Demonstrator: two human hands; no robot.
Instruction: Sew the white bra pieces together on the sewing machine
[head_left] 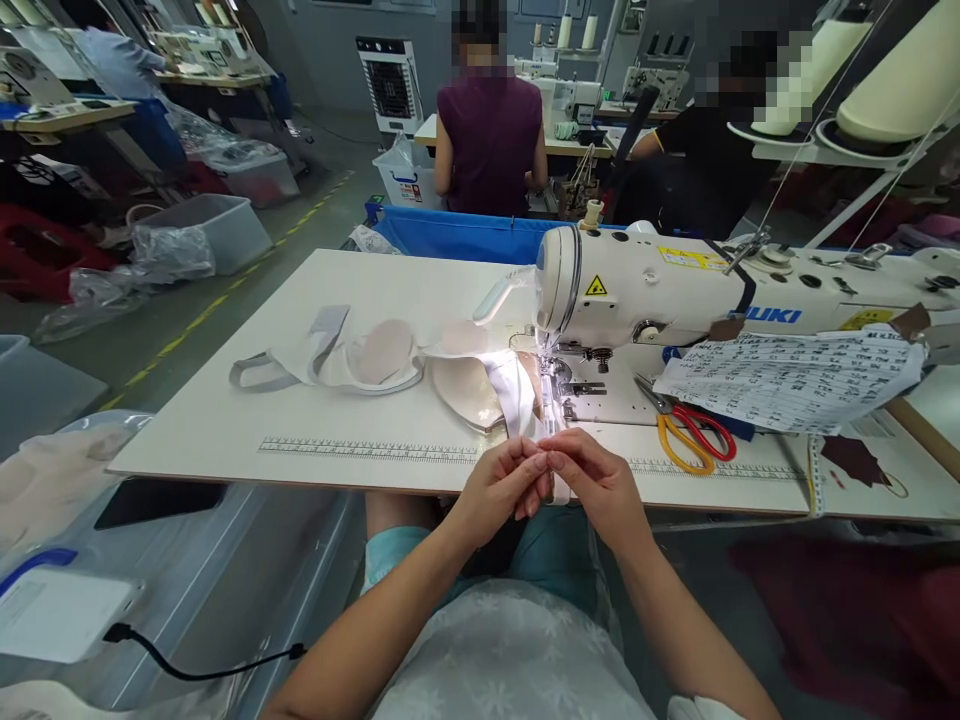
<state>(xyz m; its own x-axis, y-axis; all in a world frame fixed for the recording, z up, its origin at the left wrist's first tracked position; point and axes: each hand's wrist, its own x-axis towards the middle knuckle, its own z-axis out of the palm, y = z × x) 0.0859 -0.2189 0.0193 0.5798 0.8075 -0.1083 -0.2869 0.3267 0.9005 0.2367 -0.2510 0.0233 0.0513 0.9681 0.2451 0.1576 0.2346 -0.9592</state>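
Observation:
A white and beige bra (420, 368) lies on the sewing table (247, 420), one end under the presser foot of the white sewing machine (660, 285). A white strap (525, 405) runs from it over the table's front edge. My left hand (499, 488) and my right hand (596, 480) meet at that edge, fingertips pinched together on the strap's end. Both hands are closed on it.
Red and yellow-handled scissors (694, 430) and a printed paper sheet (795, 375) lie right of the needle. A ruler strip (360, 448) is fixed along the table front. Plastic bins (210, 232) stand on the left. Two people (491, 130) work at machines behind.

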